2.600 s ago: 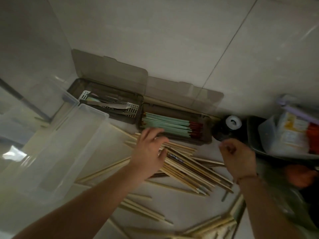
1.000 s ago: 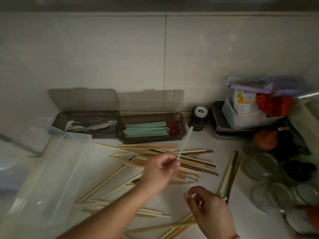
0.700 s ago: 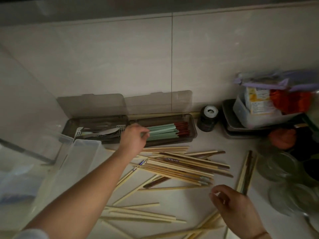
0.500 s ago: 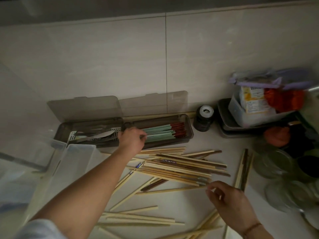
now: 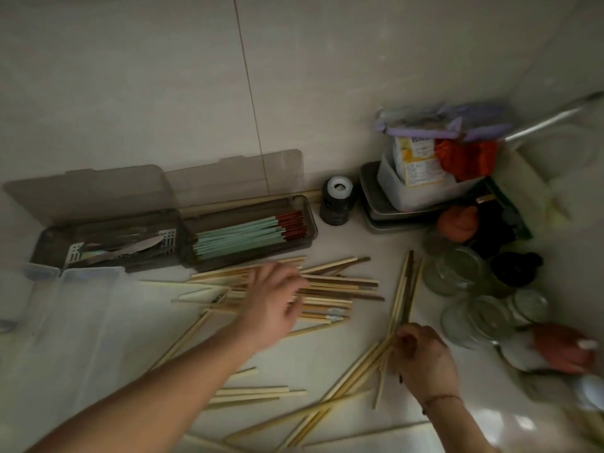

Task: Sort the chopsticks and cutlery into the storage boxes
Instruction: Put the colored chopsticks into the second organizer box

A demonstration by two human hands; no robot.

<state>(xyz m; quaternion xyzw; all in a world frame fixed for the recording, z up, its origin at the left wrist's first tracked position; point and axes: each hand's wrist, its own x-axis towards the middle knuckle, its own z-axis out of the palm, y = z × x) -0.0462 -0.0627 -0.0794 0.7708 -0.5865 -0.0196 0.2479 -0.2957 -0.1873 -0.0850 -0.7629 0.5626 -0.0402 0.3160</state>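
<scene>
Two grey storage boxes with raised lids stand against the wall. The left box (image 5: 49,246) holds metal cutlery (image 5: 130,248). The right box (image 5: 310,223) holds green chopsticks with red ends (image 5: 248,233). In front of them lies a pile of wooden chopsticks (image 5: 343,289). My left hand (image 5: 271,305) hovers over this pile with fingers spread, holding nothing I can see. My right hand (image 5: 421,354) pinches the near end of a small bundle of chopsticks (image 5: 403,295) that points toward the wall.
A clear plastic bin (image 5: 65,322) fills the left side. More loose chopsticks (image 5: 255,395) lie near the front edge. A dark jar (image 5: 337,204), stacked trays with packets (image 5: 408,197) and several glass jars (image 5: 457,273) crowd the right corner.
My left hand has left the right storage box, where it laid a green chopstick, and come back over the wooden pile. My right hand has closed on the bundle at the right.
</scene>
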